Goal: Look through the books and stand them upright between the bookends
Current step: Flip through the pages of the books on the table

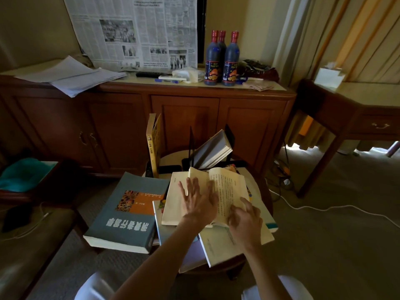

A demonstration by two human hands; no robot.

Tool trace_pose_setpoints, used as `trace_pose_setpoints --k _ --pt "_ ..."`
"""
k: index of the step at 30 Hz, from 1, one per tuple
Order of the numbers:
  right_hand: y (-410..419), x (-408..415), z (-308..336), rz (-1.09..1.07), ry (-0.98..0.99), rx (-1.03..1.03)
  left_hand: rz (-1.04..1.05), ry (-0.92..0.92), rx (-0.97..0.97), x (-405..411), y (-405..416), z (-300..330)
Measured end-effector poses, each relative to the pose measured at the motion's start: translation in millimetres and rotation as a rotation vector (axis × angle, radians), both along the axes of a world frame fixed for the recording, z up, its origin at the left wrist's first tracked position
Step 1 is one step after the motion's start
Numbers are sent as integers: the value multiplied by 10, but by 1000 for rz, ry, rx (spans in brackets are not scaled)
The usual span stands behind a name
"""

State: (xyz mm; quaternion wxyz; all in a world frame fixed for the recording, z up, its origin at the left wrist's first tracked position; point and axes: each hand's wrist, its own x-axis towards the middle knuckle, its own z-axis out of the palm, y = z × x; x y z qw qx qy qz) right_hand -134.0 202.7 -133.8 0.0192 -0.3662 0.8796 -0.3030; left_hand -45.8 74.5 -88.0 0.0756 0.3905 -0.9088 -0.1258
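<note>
Several books crowd a small round table, with more lying beneath the open one. Far left: thick blue-grey book lies flat, cover up, overhanging the table's left edge. Just behind it, yellow book stands upright at the table's back left. Centre: open book rests on the pile, pages up, vertical print on the right page. Left hand lies flat on the left page, fingers straight and spread, pressing it down, gripping nothing. Right hand sits at the lower right page, fingers curled on the page edges; whether it pinches a leaf, cannot tell. Behind the open book, black bookends stand at the table's back; grey-covered book leans tilted between them, not upright. A white booklet sticks out under the open book toward the camera.

Background: wooden sideboard carrying loose papers, a hung newspaper, three dark sauce bottles with red caps. Right: side desk, curtains.
</note>
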Motion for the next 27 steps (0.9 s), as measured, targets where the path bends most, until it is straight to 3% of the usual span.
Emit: trace_pose_setpoints --k 5,9,15,27 --pt "-94 -25 155 92 109 -122 -19 -27 -69 69 55 -161" --pt "-409 -144 248 163 108 117 -21 -155 -79 16 132 -137" --pt "-560 -481 223 250 9 345 32 -177 -66 -62 173 -173" --pt "265 278 -206 184 154 155 43 -53 7 -36 208 -262"
